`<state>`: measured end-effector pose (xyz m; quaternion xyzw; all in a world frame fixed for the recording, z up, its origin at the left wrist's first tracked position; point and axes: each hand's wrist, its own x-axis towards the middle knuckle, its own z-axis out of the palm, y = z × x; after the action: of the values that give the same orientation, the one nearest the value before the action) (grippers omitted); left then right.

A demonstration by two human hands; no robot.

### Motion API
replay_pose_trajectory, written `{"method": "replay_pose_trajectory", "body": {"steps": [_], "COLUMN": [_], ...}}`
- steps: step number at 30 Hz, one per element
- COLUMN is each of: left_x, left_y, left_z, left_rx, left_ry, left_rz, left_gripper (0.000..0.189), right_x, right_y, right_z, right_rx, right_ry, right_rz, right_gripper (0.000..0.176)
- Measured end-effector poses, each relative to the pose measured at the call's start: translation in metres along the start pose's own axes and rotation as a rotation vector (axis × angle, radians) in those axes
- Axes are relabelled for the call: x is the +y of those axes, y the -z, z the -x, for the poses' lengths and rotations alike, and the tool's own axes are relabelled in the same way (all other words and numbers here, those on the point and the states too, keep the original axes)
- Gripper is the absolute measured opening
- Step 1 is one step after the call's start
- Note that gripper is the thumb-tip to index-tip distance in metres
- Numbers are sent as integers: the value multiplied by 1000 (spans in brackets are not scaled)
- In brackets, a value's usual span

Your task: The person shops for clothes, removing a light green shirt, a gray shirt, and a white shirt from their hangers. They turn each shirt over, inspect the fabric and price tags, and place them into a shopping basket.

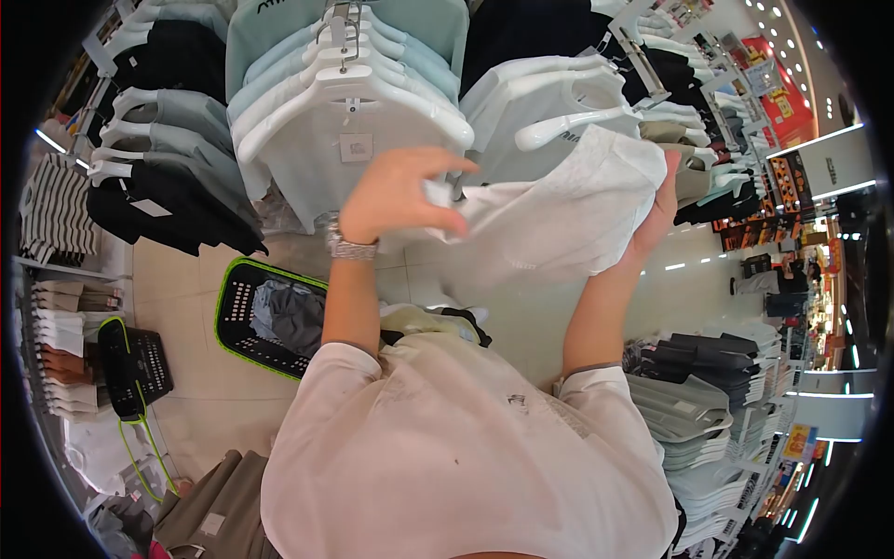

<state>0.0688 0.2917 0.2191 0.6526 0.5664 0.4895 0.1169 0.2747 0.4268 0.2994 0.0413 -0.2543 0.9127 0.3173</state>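
Observation:
A white shirt [568, 210] stretches across in front of me, its lower part blurred. My right hand [666, 200] grips its far right side, the fingers partly hidden by the cloth. Beside the shirt's left end is my left hand [405, 191], thumb and fingers spread apart in a C shape, with a bracelet on the wrist. A white hanger [568, 126] shows one bare arm just above the shirt's upper edge. Right behind my left hand, a light grey T-shirt [307, 154] with a square tag hangs on a white hanger at the front of the rack.
Black and grey tops [182, 177] hang at the left. A black basket with a green rim [270, 270] holds clothes on the floor; another basket [135, 373] stands farther left. Folded shirts [689, 410] are stacked at the right. A person [768, 279] is in the distant aisle.

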Motion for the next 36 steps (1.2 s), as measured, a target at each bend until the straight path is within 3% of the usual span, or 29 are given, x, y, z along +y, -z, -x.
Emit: {"method": "replay_pose_trajectory", "body": {"steps": [3,5,7,9,12,15,18,19,20,21,23,25,27,28,30,33,36], "left_x": [12,17,11,6,9,3,15,10,1,-9,-16,-4,-9,-13,-25,-55,-62], "left_y": [-26,-51,-64,-66,-49,-49,-53,-56,-62,-70,-77,-60,-57,-56,-52,-55,-40], "left_z": [-10,-16,-16,-19,-29,-19,-13,-14,-15,-15,-14,-14,-12,-11,-10,-7,-3], "left_rx": [-115,-29,-114,-369,-448,-196,204,250,294,338,312,318,313,313,345,469,556], "left_ry": [-116,-217,-142,110,321,274,414,380,345,307,44,211,137,102,261,413,447], "left_rz": [86,291,313,155,239,774,1489,1652,1817,1980,2080,2147,2069,2028,1934,1741,1613], "left_gripper": [58,51,44,37,28,21,19,20,22,23,25,23,21,20,17,14,12], "right_x": [-1,-5,-14,-22,-45,-56,-42,-29,0,16,38,53,68,74,86,83,67], "right_y": [-14,-15,-13,-11,2,20,34,34,5,9,40,90,135,131,114,81,63], "right_z": [-15,-24,-31,-35,-40,-39,-41,-42,-41,-38,-29,-5,20,22,22,21,20], "right_rx": [-9,-6,-13,-9,-15,85,204,239,499,451,349,31,2,-38,-118,98,52], "right_ry": [-85,-118,-159,-139,-63,-3,50,71,198,190,172,-25,-247,-255,-268,-221,-51], "right_rz": [-120,-97,3,29,104,199,229,228,425,447,492,451,531,626,813,954,1181], "right_gripper": [40,39,39,40,38,39,41,41,46,50,59,73,76,74,73,66,57]}}
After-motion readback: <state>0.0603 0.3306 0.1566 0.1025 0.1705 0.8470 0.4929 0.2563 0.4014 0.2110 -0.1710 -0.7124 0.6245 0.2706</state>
